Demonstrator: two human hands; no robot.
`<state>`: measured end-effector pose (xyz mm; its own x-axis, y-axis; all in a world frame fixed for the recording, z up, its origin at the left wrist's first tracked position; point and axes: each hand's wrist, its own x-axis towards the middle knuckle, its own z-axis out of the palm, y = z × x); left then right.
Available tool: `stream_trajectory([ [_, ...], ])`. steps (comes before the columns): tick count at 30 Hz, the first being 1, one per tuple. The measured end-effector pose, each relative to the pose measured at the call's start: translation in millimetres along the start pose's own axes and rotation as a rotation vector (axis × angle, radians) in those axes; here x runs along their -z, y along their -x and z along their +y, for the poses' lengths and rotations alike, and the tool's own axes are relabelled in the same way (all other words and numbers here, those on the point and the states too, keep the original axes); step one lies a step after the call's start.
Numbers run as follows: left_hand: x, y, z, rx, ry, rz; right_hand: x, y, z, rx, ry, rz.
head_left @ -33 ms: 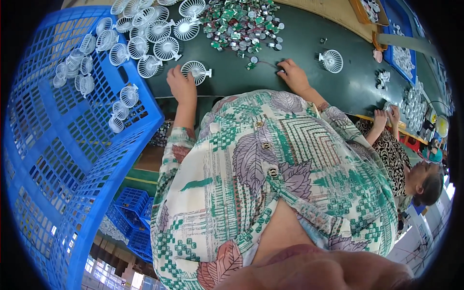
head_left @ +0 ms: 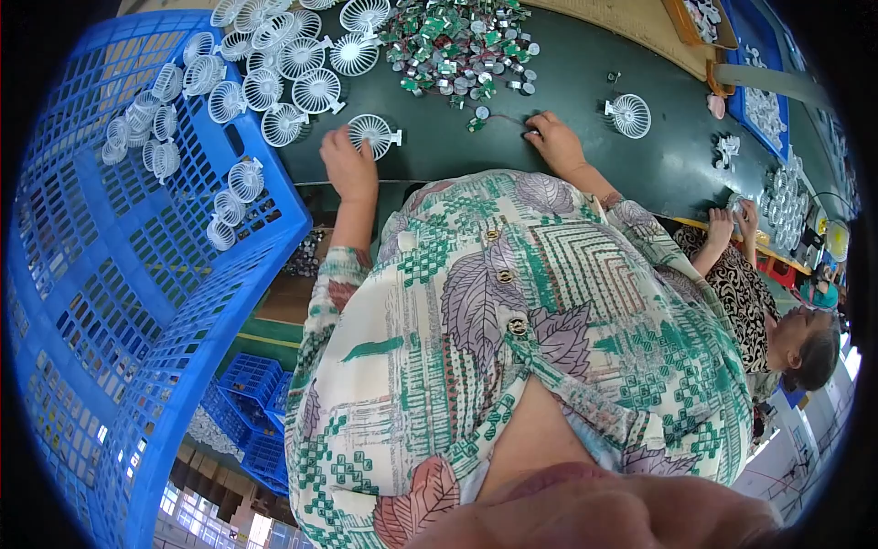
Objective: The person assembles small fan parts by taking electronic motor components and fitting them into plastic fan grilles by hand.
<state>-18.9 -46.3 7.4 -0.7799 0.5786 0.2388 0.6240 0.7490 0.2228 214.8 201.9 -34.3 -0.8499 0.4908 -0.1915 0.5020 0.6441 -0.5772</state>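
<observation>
On the dark green table, a round white fan cover with a short stem lies at my left hand. The fingers are bent at its left rim, and the thumb rests on it. Right of it, my right hand is closed in a pinch low over the table. From its fingertips a thin dark red wire runs left to a small motor with a green board. Something small and silvery shows at those fingertips, partly hidden. Another white fan cover lies to the right, apart from both hands.
A heap of motors and green boards sits at the back. Left of it are piled white fan covers. A large blue crate, with more covers inside, stands at my left. At right, a co-worker's hands work near white parts.
My left hand has shifted slightly toward me and to the right at the fan cover. The right hand and the wire look nearly the same.
</observation>
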Motion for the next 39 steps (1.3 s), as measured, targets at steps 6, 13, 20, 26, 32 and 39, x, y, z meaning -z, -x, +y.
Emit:
stream_trajectory([
  [6, -8.6, 24.8, 20.9, -0.153, -0.061, -0.29, 3.3, -20.7, 1.4, -0.063, -0.096, -0.068],
  [13, -4.3, 27.2, -10.8, -0.298, -0.139, -0.125, 8.5, -19.8, 18.8, -0.063, -0.049, 0.047],
  [20, -14.3, 37.0, -1.8, 0.719, 0.449, -0.193, 9.4, 3.1, -7.3, -0.086, 0.12, -0.014],
  [26, -51.1, 25.5, -23.2, 0.686, 0.425, -0.218, 7.2, -18.4, 1.4, -0.158, 0.024, -0.099],
  [32, -17.2, 12.6, -1.3, 0.769, 0.797, -0.515, 42.6, -25.2, -40.9, -0.644, -1.106, -0.357],
  [39, 32.4, -19.9, 57.6, 0.611, 1.238, -0.973, 72.3, -22.5, -131.6, 0.212, -0.494, -0.129],
])
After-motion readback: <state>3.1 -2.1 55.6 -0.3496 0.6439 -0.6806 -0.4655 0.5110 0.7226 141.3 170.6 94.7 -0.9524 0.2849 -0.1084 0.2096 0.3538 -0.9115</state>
